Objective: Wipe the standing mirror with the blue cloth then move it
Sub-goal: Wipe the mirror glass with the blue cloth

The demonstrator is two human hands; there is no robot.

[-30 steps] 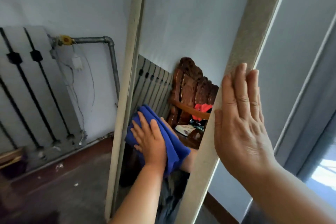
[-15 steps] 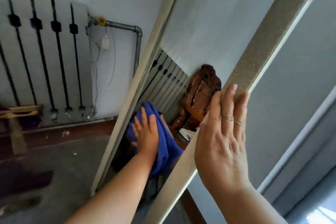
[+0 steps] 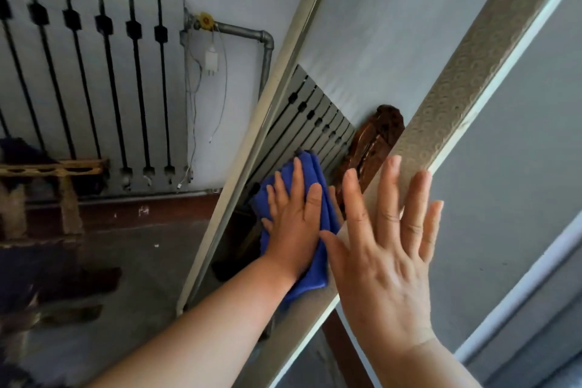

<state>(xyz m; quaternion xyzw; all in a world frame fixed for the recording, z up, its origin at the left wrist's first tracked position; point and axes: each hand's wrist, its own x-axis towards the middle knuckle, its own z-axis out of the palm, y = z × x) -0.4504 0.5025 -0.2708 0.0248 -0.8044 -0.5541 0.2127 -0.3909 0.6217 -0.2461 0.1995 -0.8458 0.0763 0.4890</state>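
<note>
The standing mirror (image 3: 466, 50) has a pale patterned frame and runs slanted across the view; its glass reflects the wall, a radiator and a carved wooden chair. My left hand (image 3: 294, 224) presses the folded blue cloth (image 3: 310, 167) flat against the lower glass. My right hand (image 3: 385, 249) lies flat with fingers spread on the mirror's right frame edge, holding nothing.
A grey radiator (image 3: 94, 79) hangs on the wall to the left, with a pipe (image 3: 266, 50) and dangling cables beside it. A low wooden stool (image 3: 59, 173) stands in front of the radiator on the dark floor. The grey wall lies right of the mirror.
The view has tilted and swung left, so the mirror looks more slanted. My left hand and the cloth slid right across the glass, ending close to my right hand.
</note>
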